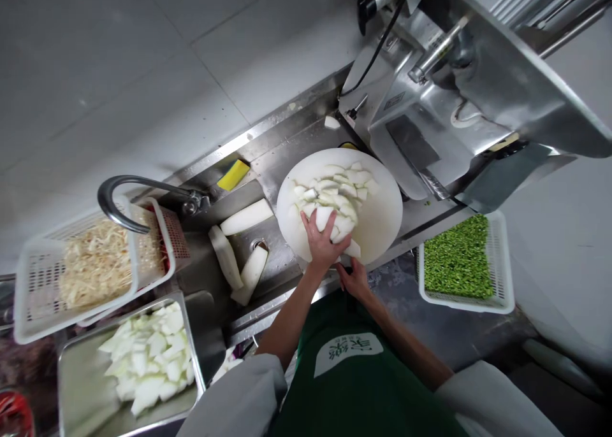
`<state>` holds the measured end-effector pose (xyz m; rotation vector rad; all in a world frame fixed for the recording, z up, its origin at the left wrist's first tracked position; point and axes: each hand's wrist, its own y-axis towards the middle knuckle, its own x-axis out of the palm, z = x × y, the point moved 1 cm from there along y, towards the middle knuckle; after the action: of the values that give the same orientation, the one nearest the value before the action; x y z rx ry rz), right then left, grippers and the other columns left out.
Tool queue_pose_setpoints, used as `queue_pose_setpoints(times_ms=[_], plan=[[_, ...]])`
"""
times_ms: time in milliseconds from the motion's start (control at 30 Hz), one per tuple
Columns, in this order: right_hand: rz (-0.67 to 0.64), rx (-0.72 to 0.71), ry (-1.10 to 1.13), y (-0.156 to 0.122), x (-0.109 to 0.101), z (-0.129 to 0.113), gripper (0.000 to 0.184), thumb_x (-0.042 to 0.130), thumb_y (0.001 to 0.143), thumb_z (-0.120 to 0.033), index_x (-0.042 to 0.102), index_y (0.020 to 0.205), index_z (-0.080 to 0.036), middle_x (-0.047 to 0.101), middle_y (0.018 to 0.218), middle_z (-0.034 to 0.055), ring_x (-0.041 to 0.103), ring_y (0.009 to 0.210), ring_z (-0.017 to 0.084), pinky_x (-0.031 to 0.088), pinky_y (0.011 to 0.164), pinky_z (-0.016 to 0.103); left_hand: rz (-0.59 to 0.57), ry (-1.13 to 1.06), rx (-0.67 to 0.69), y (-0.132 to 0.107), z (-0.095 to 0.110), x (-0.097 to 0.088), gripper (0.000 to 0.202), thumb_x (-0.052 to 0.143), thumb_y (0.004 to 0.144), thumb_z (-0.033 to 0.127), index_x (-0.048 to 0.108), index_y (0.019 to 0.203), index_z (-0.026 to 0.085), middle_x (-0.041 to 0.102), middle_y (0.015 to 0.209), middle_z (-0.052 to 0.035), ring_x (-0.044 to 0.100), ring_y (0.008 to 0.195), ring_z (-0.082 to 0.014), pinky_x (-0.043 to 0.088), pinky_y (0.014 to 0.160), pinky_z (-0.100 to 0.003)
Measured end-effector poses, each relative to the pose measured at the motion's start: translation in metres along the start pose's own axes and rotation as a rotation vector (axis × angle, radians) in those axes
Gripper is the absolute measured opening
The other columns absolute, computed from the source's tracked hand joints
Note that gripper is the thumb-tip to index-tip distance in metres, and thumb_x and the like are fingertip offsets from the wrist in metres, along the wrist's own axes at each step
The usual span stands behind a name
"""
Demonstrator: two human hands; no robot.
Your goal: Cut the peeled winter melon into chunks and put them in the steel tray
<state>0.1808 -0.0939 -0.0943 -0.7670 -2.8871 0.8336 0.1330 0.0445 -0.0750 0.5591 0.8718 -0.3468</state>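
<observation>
White pieces (344,192): here they are, heaped on the round board (384,227), too many and too overlapped to count.
Feel of the pieces: each looks light, crisp and rather stiff, so it should snap before it bends; damp cut faces would make it slippery, and a loose heap like this likely slides apart. Best hold, I'd judge: a broad palm over the pile, or thumb and fingers on opposite edges of one chunk.
Left hand (324,241): right on them, fingers spread and curved down, clasping chunks on the near side of the heap.
Right hand (354,280): just beside it at the board's near edge, fingers curled around what looks like one dark handle (350,270) (mostly hidden, so no promises about a blade).
Sink (284,262): three long white lengths (246,217) lie left of the board, with one tap (129,185) and one yellow sponge (233,174) near them.
Far side: one stray chunk (331,122), close to one big metal machine (497,93).
Left flank: one metal tray (79,386) bearing another uncounted white pile (150,354), and two white baskets (29,309) with pale shreds (98,265).
Right flank: one white basket (503,265) of chopped greens (456,255).
</observation>
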Motion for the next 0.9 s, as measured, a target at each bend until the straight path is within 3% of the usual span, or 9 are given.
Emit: queue_pose_setpoints(times_ms=[133, 233, 367, 467, 600, 700, 800, 900], plan=[[0.017, -0.033, -0.059, -0.004, -0.006, -0.007, 0.041, 0.061, 0.083, -0.065, 0.044, 0.077, -0.028, 0.049, 0.039, -0.0041, 0.047, 0.033, 0.017, 0.038, 0.036, 0.03, 0.023, -0.021, 0.001, 0.003, 0.009, -0.008, 0.072, 0.084, 0.072, 0.051, 0.065, 0.134, 0.02, 0.039, 0.154, -0.0172, 0.022, 0.153, -0.0439, 0.02, 0.124, -0.069], [0.025, -0.086, -0.118, -0.01, -0.007, -0.012, 0.04, 0.061, 0.083, -0.064, 0.045, 0.076, -0.028, 0.051, 0.041, -0.003, 0.051, 0.037, 0.018, 0.042, 0.041, 0.031, 0.065, -0.039, 0.0, 0.002, 0.014, -0.024, 0.071, 0.084, 0.073, 0.051, 0.065, 0.135, 0.021, 0.038, 0.154, -0.0166, 0.022, 0.153, -0.0442, 0.02, 0.124, -0.069], [-0.007, -0.169, -0.189, -0.019, 0.006, -0.02, 0.036, 0.063, 0.083, -0.06, 0.052, 0.076, -0.026, 0.061, 0.052, 0.002, 0.064, 0.058, 0.024, 0.05, 0.05, 0.031, 0.131, -0.023, -0.067, -0.008, 0.01, -0.061, 0.07, 0.085, 0.072, 0.05, 0.066, 0.133, 0.022, 0.033, 0.155, -0.0164, 0.01, 0.155, -0.0469, 0.023, 0.124, -0.067], [-0.077, -0.241, -0.239, -0.031, 0.031, -0.029, 0.032, 0.065, 0.083, -0.056, 0.061, 0.083, -0.024, 0.068, 0.065, 0.0058, 0.069, 0.074, 0.027, 0.055, 0.059, 0.033, 0.219, 0.013, -0.125, -0.026, -0.006, -0.1, 0.071, 0.084, 0.072, 0.05, 0.066, 0.134, 0.021, 0.029, 0.156, -0.0168, 0.006, 0.156, -0.0475, 0.022, 0.125, -0.065], [-0.271, -0.335, -0.28, -0.057, 0.084, -0.039, 0.03, 0.065, 0.085, -0.052, 0.065, 0.089, -0.023, 0.07, 0.071, 0.0066, 0.07, 0.08, 0.027, 0.055, 0.063, 0.032, 0.399, 0.094, -0.236, -0.069, -0.04, -0.161, 0.072, 0.083, 0.074, 0.05, 0.064, 0.136, 0.018, 0.025, 0.157, -0.0176, 0.004, 0.156, -0.0475, 0.021, 0.125, -0.063], [-0.477, -0.345, -0.359, -0.082, 0.139, -0.042, 0.03, 0.063, 0.087, -0.051, 0.066, 0.093, -0.022, 0.068, 0.067, 0.0045, 0.069, 0.075, 0.025, 0.053, 0.061, 0.029, 0.523, 0.201, -0.376, -0.115, -0.074, -0.214, 0.074, 0.083, 0.073, 0.051, 0.063, 0.137, 0.018, 0.026, 0.157, -0.0174, 0.006, 0.156, -0.0474, 0.021, 0.125, -0.063], [-0.673, -0.369, -0.477, -0.111, 0.214, -0.048, 0.029, 0.062, 0.09, -0.047, 0.066, 0.099, -0.019, 0.067, 0.067, 0.002, 0.068, 0.071, 0.021, 0.052, 0.06, 0.025, 0.641, 0.259, -0.516, -0.17, -0.124, -0.271, 0.077, 0.081, 0.075, 0.05, 0.06, 0.142, 0.02, 0.025, 0.159, -0.0172, 0.006, 0.156, -0.047, 0.02, 0.126, -0.06], [-0.848, -0.436, -0.61, -0.145, 0.303, -0.057, 0.023, 0.061, 0.092, -0.039, 0.065, 0.1, -0.018, 0.069, 0.073, 0.0022, 0.068, 0.072, 0.018, 0.051, 0.063, 0.023, 0.725, 0.29, -0.705, -0.228, -0.184, -0.324, 0.078, 0.076, 0.08, 0.052, 0.054, 0.147, 0.018, 0.023, 0.161, -0.0186, 0.009, 0.157, -0.0429, 0.021, 0.127, -0.055]])
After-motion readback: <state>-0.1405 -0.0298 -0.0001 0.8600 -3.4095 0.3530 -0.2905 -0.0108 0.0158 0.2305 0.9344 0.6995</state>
